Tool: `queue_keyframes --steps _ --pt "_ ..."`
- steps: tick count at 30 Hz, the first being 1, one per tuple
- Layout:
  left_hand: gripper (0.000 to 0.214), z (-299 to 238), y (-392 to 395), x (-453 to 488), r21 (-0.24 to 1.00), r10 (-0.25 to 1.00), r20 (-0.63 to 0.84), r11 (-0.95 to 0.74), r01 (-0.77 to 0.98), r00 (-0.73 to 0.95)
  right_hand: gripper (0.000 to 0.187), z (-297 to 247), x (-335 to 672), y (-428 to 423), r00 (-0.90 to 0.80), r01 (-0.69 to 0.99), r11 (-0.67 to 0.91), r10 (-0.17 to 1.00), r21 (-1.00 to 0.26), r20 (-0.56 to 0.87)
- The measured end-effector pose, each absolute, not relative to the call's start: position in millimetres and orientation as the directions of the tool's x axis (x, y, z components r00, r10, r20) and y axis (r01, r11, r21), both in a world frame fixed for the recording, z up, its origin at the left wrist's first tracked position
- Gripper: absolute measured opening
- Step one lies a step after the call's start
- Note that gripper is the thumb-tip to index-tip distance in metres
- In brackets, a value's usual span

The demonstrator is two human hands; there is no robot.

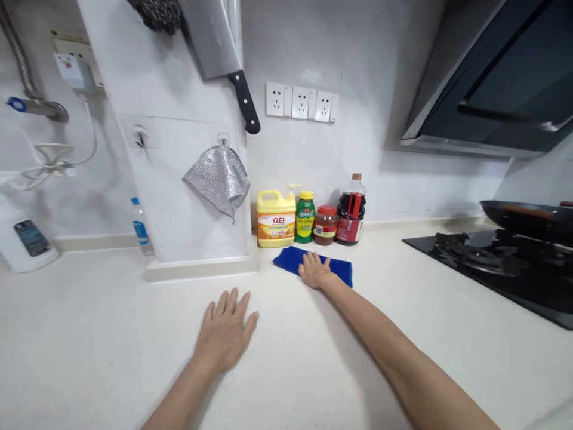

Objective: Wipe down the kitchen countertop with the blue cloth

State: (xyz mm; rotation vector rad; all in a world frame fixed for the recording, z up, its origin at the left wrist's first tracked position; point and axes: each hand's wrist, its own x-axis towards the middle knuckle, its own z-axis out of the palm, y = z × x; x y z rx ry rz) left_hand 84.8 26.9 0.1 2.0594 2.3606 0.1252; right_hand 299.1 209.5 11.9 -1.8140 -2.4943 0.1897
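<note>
My right hand point(314, 272) reaches far forward and lies palm down on a folded blue cloth point(340, 270) on the counter. Its fingers are spread over the cloth, pressing on it rather than wrapped round it. Just behind the cloth stand a yellow jug of dish soap point(276, 221) with a pump, a green bottle with a yellow cap point(305, 218), a red-lidded jar point(325, 226) and a large bottle of dark sauce point(351, 212). My left hand point(224, 334) rests flat on the bare countertop, nearer to me, fingers apart and holding nothing.
A wall pillar point(201, 270) juts out at left, with a silvery cloth point(219, 179) and a cleaver point(221, 54) hanging on it. A water bottle point(140, 227) and a white jug point(27, 242) stand further left. At right are a gas stove point(474, 257), a wok point(528, 218) and a range hood point(496, 83).
</note>
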Motion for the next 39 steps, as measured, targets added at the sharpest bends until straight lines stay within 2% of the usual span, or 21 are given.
queue_keyframes --steps 4,8,11,13,16,21,25,27,29,30,32,36,39 --pt "0.059 -1 30 83 0.047 0.989 0.061 0.135 0.99 -0.137 0.06 13 288 186 -0.591 0.8 0.583 0.806 -0.145 -0.02" --pt "0.059 -2 30 81 0.014 0.987 0.069 0.143 0.99 -0.144 0.059 14 316 124 -0.863 0.491 0.852 0.504 -0.18 0.036" --pt "0.059 0 28 80 0.004 0.99 0.08 0.12 0.993 -0.12 0.06 18 353 70 -0.944 0.289 0.917 0.32 -0.274 0.076" --pt "0.059 1 26 79 0.002 0.99 0.09 0.112 0.994 -0.112 0.06 21 384 42 -0.958 0.225 0.908 0.272 -0.352 0.088" --pt "0.058 2 25 78 0.011 0.988 0.116 0.104 0.995 -0.105 0.056 23 444 16 -0.932 0.296 0.869 0.354 -0.396 0.08" --pt "0.058 1 27 75 0.018 0.985 0.13 0.108 0.994 -0.109 0.053 22 558 2 -0.76 0.588 0.727 0.647 -0.354 0.066" --pt "0.06 -3 34 71 -0.038 0.987 0.137 0.087 0.995 -0.081 0.069 20 593 5 -0.426 0.727 0.468 0.881 -0.502 0.204" --pt "0.06 -7 39 67 -0.037 0.986 0.139 0.094 0.995 -0.088 0.07 11 578 14 -0.276 0.815 0.312 0.95 -0.488 0.146" --pt "0.06 -13 44 63 -0.03 0.986 0.138 0.101 0.994 -0.096 0.074 -3 551 27 -0.221 0.921 0.21 0.975 -0.328 0.002" --pt "0.061 -16 47 60 -0.032 0.986 0.137 0.101 0.994 -0.096 0.078 -10 537 35 -0.186 0.953 0.184 0.982 -0.24 0.017" --pt "0.062 -23 52 55 -0.048 0.987 0.139 0.093 0.994 -0.086 0.078 -19 516 55 -0.19 0.968 0.197 0.98 -0.153 0.059" --pt "0.065 -32 58 47 -0.103 0.989 0.13 0.088 0.991 -0.075 0.075 -14 513 109 -0.14 0.975 0.143 0.99 -0.17 0.034" --pt "0.067 -33 60 46 -0.127 0.991 0.104 0.094 0.987 -0.081 0.063 -5 528 144 -0.165 0.971 0.165 0.986 -0.172 0.018"
